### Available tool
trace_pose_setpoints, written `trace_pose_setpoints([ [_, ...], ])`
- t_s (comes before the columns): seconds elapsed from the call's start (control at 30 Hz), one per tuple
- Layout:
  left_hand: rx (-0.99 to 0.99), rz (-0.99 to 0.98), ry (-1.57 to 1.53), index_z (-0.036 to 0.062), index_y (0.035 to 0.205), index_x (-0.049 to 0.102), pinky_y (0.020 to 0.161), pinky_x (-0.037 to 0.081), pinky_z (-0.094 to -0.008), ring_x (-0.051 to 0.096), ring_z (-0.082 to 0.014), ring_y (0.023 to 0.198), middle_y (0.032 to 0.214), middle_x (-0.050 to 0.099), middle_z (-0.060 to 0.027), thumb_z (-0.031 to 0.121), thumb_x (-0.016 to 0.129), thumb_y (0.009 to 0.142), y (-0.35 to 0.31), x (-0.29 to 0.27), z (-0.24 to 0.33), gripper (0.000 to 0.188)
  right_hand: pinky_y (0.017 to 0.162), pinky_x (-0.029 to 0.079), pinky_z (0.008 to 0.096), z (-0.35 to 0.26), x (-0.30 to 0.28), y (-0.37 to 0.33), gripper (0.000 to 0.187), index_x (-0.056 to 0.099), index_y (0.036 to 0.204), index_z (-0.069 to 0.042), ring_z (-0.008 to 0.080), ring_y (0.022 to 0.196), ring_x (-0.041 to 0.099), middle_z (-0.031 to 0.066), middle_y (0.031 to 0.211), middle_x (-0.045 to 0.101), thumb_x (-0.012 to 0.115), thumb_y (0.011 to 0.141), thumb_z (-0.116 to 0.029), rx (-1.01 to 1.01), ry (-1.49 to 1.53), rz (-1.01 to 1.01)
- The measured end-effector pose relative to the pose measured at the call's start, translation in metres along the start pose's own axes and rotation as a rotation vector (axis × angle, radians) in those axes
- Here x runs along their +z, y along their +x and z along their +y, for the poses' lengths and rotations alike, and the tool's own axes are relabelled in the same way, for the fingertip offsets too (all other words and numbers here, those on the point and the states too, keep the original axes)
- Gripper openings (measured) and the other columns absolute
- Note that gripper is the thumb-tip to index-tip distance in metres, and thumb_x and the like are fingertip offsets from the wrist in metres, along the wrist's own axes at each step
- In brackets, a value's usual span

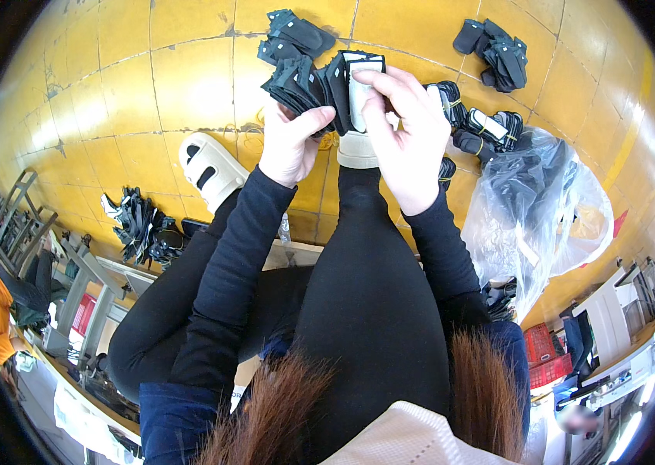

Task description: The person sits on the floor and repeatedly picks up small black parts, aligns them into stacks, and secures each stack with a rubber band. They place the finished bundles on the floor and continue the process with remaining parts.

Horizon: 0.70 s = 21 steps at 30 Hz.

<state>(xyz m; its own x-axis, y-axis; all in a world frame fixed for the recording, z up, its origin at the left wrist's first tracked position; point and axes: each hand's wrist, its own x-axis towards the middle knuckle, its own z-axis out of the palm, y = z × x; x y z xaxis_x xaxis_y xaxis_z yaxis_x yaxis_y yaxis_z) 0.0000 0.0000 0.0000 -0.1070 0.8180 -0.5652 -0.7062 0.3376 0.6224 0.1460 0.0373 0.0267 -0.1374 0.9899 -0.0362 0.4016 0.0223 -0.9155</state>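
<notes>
Left hand (289, 147): grip closed on fanned stack of dark fabric pieces (295, 84), held above yellow tiled floor (114, 85). Right hand (414, 143): fingertips at white-faced, black-edged flat piece (357, 107), stack's right end; cannot tell whether grip is closed. Crumpled clear plastic bag (510, 225) right.

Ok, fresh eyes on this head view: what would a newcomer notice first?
Probably the glossy yellow tiled floor, filling the upper part. Then the fanned stack of dark pieces at upper centre, held in the left hand, with the right hand's fingers at a pale-faced piece on its right end. The crumpled clear plastic bag at right also stands out.
</notes>
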Motion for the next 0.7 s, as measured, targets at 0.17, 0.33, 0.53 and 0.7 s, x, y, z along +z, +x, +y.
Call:
trace_pose_setpoints([
  [0.17,-0.007,-0.04,0.013,0.0038,0.12,0.049,0.084,0.054,-0.0313,0.065,-0.0178,0.094,0.106,0.063,-0.0081,-0.011,0.065,0.072,0.004,-0.003,0.002,0.052,0.072,0.049,0.0274,-0.006,-0.001,0.003,0.023,0.068,0.101,-0.006,0.0208,0.082,0.062,0.0118,0.101,0.066,0.069,0.078,-0.004,-0.112,-0.104,0.032],
  [0.33,0.0,-0.03,0.043,0.0029,0.12,0.05,0.085,0.054,-0.0309,0.065,-0.0181,0.095,0.108,0.064,-0.0091,-0.011,0.067,0.072,0.004,0.006,0.003,0.052,0.073,0.048,0.0283,-0.006,0.004,-0.001,0.02,0.067,0.098,-0.005,0.0219,0.08,0.061,0.0126,0.099,0.065,0.068,0.078,-0.006,0.134,0.106,0.098],
  [0.53,-0.018,-0.032,0.061,-0.0011,0.115,0.054,0.082,0.054,-0.0319,0.066,-0.0187,0.09,0.101,0.066,-0.0113,-0.008,0.07,0.073,0.004,0.006,0.007,0.046,0.086,0.046,0.037,-0.006,0.0,0.0,0.026,0.067,0.098,-0.005,0.033,0.1,0.057,0.0143,0.103,0.061,0.074,0.076,-0.016,-0.058,-0.059,-0.009],
  [0.7,-0.013,-0.017,0.086,-0.003,0.113,0.056,0.083,0.054,-0.0315,0.066,-0.0183,0.091,0.102,0.066,-0.012,-0.007,0.07,0.073,0.002,0.008,0.007,0.043,0.086,0.046,0.0369,-0.006,-0.001,0.0,0.023,0.067,0.095,-0.005,0.0328,0.099,0.058,0.0143,0.099,0.062,0.073,0.075,-0.013,-0.029,-0.027,-0.014],
])
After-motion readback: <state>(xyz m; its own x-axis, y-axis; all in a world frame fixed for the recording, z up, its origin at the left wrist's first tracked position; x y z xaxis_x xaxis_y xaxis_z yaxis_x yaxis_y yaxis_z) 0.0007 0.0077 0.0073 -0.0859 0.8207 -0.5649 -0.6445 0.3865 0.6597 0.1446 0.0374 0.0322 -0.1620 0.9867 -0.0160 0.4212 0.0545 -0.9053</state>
